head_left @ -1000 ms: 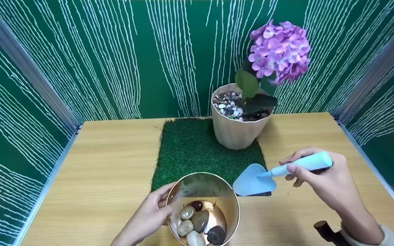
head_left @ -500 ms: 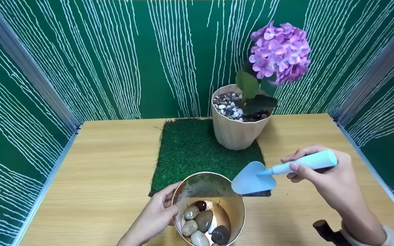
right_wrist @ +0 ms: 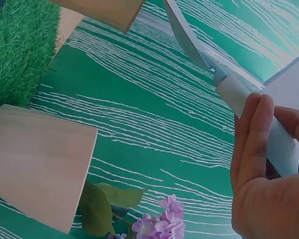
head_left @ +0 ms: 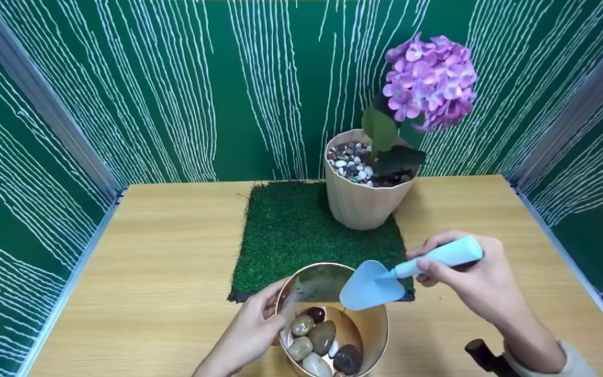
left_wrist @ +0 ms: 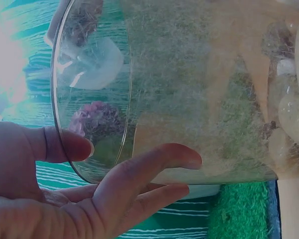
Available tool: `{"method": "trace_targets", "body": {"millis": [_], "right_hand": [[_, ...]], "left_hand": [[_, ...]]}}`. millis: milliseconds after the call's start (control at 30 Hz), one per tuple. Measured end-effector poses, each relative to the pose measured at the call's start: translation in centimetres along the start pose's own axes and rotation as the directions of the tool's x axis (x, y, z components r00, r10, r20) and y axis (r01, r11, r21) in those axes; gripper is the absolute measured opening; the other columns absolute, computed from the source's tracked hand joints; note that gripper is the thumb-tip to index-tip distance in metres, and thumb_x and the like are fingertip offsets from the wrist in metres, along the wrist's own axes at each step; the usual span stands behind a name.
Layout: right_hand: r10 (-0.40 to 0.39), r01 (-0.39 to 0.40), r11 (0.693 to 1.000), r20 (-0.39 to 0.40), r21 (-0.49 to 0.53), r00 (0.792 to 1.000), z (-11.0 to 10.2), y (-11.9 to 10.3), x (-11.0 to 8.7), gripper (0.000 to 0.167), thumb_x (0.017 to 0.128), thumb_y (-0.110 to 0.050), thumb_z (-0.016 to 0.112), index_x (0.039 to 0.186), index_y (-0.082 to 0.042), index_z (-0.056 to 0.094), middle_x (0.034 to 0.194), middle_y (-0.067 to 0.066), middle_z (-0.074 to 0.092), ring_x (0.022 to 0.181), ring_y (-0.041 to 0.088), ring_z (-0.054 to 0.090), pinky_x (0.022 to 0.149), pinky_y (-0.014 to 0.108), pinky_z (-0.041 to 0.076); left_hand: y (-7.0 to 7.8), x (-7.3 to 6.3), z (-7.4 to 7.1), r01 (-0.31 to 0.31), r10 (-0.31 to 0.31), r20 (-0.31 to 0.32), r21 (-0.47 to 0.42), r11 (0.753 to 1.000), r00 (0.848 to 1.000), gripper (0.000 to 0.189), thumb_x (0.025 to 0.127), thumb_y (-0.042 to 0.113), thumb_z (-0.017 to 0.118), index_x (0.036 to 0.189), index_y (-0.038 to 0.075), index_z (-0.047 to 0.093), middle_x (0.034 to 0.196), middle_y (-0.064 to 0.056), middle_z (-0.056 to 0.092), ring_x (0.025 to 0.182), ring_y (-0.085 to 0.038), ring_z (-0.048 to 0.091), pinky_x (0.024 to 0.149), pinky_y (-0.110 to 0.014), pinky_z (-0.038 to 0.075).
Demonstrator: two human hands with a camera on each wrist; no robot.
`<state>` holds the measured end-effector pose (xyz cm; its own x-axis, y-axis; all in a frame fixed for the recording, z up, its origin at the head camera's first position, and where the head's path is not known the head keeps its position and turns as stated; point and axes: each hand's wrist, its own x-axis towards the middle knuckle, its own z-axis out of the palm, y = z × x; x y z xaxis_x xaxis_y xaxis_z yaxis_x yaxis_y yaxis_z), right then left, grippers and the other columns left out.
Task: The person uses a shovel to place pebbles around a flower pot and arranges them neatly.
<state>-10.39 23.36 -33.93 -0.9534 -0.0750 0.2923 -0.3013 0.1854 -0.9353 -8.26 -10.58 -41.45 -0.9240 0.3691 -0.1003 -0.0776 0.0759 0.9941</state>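
Note:
My left hand (head_left: 252,327) grips the left rim of a clear amber container (head_left: 380,340); in the left wrist view its thumb is inside the rim and the fingers lie along the outer wall. Several smooth stones (head_left: 323,337) in brown, grey, white and black lie at the container's bottom. My right hand (head_left: 471,283) holds a light blue trowel (head_left: 369,287) by its handle, thumb and fingers around it. The trowel's blade overlaps the container's right rim in the head view. In the right wrist view the fingers (right_wrist: 255,134) wrap the handle.
A cream flowerpot (head_left: 361,207) with pebbles and a purple hydrangea (head_left: 432,84) stands on a green turf mat (head_left: 286,235) at the back. The wooden table (head_left: 165,262) is bordered by green, white-streaked walls (head_left: 249,104).
The container and left hand have shifted right. The trowel in the right hand has moved left and a little down, from beside the container's rim to over it.

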Motion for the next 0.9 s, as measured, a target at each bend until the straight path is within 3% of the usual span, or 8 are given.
{"method": "trace_targets", "body": {"millis": [200, 300, 433, 633, 900], "right_hand": [[-0.05, 0.052, 0.998, 0.035, -0.047, 0.998, 0.9, 0.6, 0.1, 0.018, 0.085, 0.02, 0.074, 0.096, 0.006, 0.073, 0.089, 0.013, 0.079, 0.064, 0.022, 0.074, 0.058, 0.032, 0.063], [-0.092, 0.098, 0.993, 0.08, -0.073, 0.993, 1.3, 0.9, 0.1, 0.018, 0.085, 0.017, 0.075, 0.096, 0.003, 0.075, 0.086, 0.009, 0.078, 0.064, 0.019, 0.074, 0.059, 0.031, 0.063], [-0.103, 0.12, 0.987, 0.152, -0.105, 0.983, 2.1, 1.2, 0.2, 0.015, 0.087, 0.011, 0.077, 0.098, 0.0, 0.078, 0.082, 0.004, 0.078, 0.064, 0.015, 0.073, 0.059, 0.031, 0.063], [-0.094, 0.132, 0.979, 0.229, -0.157, 0.969, 3.6, 1.6, 0.4, 0.014, 0.087, 0.004, 0.08, 0.094, -0.008, 0.078, 0.083, 0.001, 0.076, 0.068, 0.01, 0.067, 0.058, 0.031, 0.061], [-0.054, 0.13, 0.966, 0.315, -0.225, 0.948, 5.1, 1.8, 1.2, 0.011, 0.088, -0.003, 0.082, 0.093, -0.012, 0.079, 0.09, -0.002, 0.078, 0.077, 0.012, 0.068, 0.07, 0.027, 0.062]], "left_hand": [[0.0, 0.2, 0.8, -0.019, 0.019, -0.004, 0.002, 1.0, 1.0, 0.068, 0.093, -0.009, 0.047, 0.16, -0.005, 0.036, 0.149, -0.029, 0.055, 0.128, -0.033, 0.06, 0.066, -0.024, 0.06], [-0.1, 0.3, 1.1, -0.046, 0.046, -0.004, 0.009, 0.999, 0.999, 0.068, 0.092, -0.01, 0.047, 0.159, -0.008, 0.035, 0.152, -0.031, 0.052, 0.138, -0.039, 0.054, 0.092, -0.032, 0.061], [-0.2, 0.4, 1.4, -0.074, 0.074, 0.005, 0.016, 0.997, 0.997, 0.064, 0.096, -0.009, 0.047, 0.159, -0.011, 0.034, 0.155, -0.032, 0.048, 0.146, -0.043, 0.045, 0.116, -0.042, 0.044], [-0.2, 0.6, 1.6, -0.06, 0.06, 0.004, -0.003, 0.998, 0.998, 0.061, 0.101, -0.004, 0.051, 0.159, -0.01, 0.035, 0.154, -0.031, 0.05, 0.145, -0.043, 0.047, 0.114, -0.041, 0.046], [-0.2, 0.8, 2.2, -0.064, 0.064, -0.001, 0.026, 0.998, 0.998, 0.067, 0.093, -0.009, 0.048, 0.158, -0.011, 0.034, 0.155, -0.031, 0.049, 0.146, -0.043, 0.046, 0.119, -0.048, 0.04]]}}
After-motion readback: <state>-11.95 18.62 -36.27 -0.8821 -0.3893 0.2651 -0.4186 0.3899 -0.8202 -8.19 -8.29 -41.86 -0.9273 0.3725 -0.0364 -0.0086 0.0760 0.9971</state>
